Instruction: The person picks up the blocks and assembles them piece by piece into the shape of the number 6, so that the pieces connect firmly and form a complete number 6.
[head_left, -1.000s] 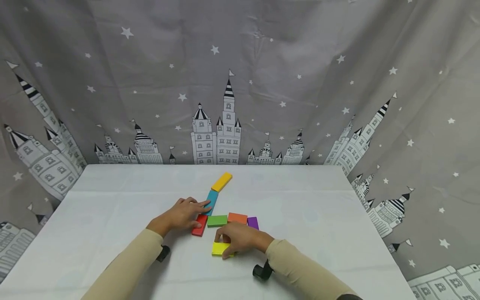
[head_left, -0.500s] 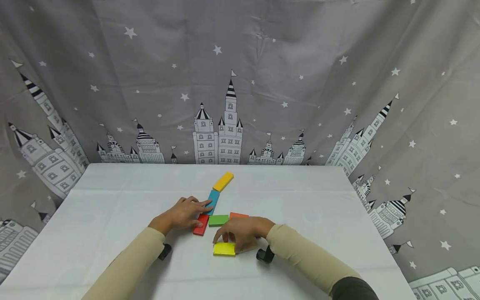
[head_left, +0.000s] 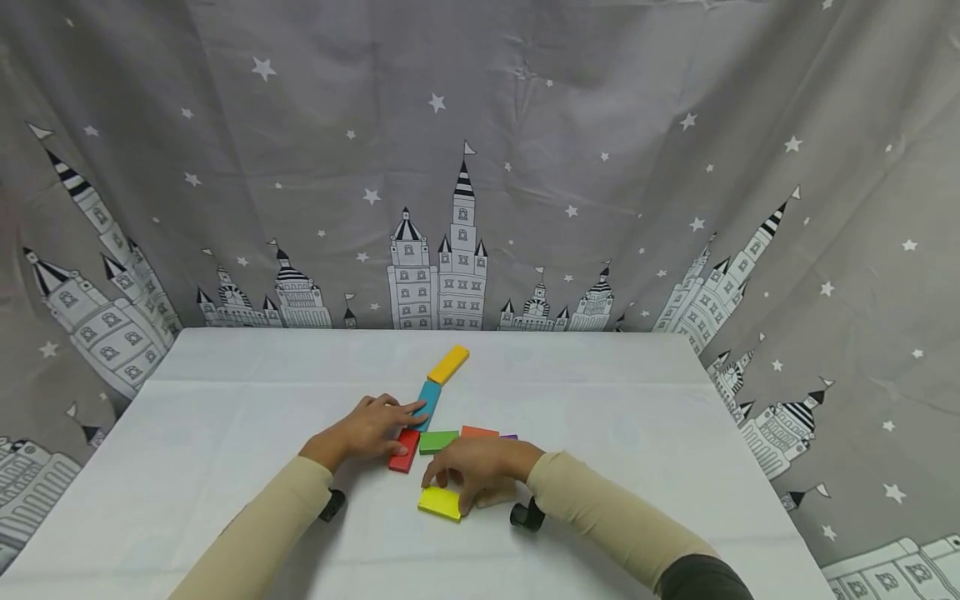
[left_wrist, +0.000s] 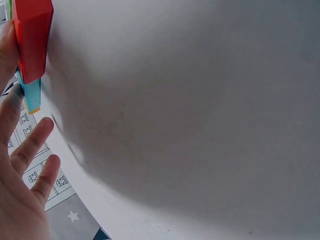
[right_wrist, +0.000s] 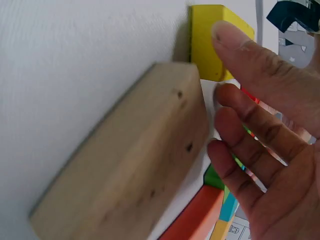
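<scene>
My left hand [head_left: 367, 429] reaches over the row with outstretched fingers, its fingertips on the blue block [head_left: 429, 402] and its thumb against the red block [head_left: 402, 454]. My right hand [head_left: 476, 467] pinches the bright yellow block [head_left: 439, 503], which lies slightly turned on the table. In the right wrist view the thumb lies on this yellow block [right_wrist: 207, 45]. A plain wooden block [right_wrist: 135, 150] sits close beside the right hand, mostly covered by it in the head view. A green block [head_left: 438, 442] touches the red one's right side.
Beyond the blue block lies an amber-yellow block [head_left: 448, 364]. An orange block [head_left: 480, 432] and a purple block [head_left: 509, 437] continue the row rightward, partly hidden behind the right hand. Everything rests on a white-covered table [head_left: 225, 367] before a grey castle-print curtain [head_left: 525, 108].
The bright yellow block has shifted slightly left and turned, its right end nearer me. My right hand shifted right, then back left with it. My left hand stays on the red and blue blocks.
</scene>
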